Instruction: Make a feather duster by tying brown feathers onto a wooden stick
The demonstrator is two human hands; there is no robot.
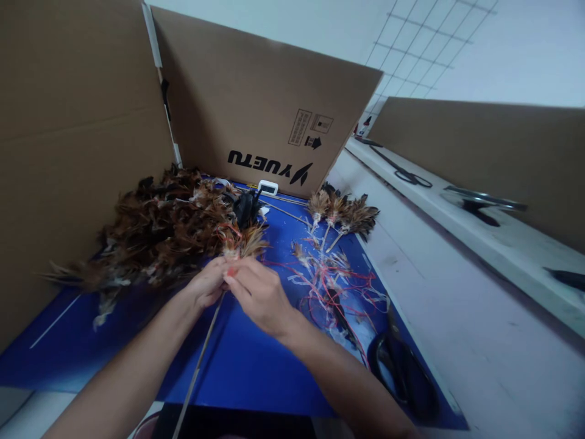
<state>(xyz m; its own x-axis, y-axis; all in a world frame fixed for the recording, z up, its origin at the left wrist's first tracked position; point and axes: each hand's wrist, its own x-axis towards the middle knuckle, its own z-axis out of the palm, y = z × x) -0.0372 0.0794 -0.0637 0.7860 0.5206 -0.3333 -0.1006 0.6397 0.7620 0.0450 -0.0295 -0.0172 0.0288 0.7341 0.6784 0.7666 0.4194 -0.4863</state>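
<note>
A feather duster (249, 241) with brown and dark feathers is in the middle of the head view, its thin stick (199, 367) slanting down toward me. My left hand (209, 283) is closed round it just below the feathers. My right hand (261, 294) meets the left there, thumb and fingers pinched together at the same spot. A bit of red shows at its fingertips; whether that is string or a nail I cannot tell. Red string (232, 229) lies over the feather base, and the grip itself is partly hidden by my fingers.
A heap of brown feathers (164, 228) covers the blue mat's left side. Bound feather bundles (342, 214) lie at the back right. Tangled red string (326, 286) and black-handled scissors (404, 369) lie on the right. Cardboard walls (265, 91) stand behind and left; a ledge (493, 244) holds tools.
</note>
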